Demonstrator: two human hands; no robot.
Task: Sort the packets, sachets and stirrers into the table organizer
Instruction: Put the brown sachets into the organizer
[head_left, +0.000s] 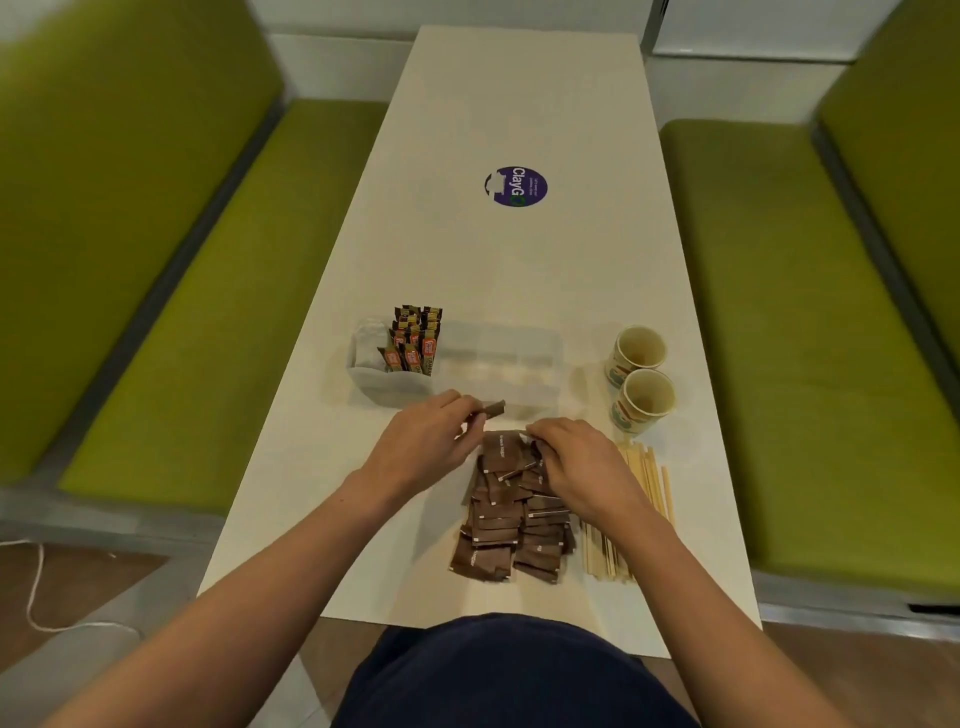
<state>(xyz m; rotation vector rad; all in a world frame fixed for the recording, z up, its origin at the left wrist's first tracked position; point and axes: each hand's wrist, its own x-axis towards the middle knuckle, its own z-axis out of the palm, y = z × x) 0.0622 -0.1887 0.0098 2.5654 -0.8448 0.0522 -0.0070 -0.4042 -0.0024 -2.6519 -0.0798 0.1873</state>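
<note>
Person: dark navy clothing (511, 675) at the white table's (519, 270) near edge.
Sachet pile (511, 525): flat brown paper sachets heaped between the forearms.
Left hand (422, 442): pinches a single brown sachet (492, 410), raised just near of the organizer.
Right hand (577, 460): fingers curled on the pile's far edge; cannot tell whether it grips anything.
Organizer (501, 364): clear plastic tray beyond the hands; brown-orange stick packets (415, 340) upright in its left part.
Stirrers (652, 486): pale wooden sticks right of the pile.
</note>
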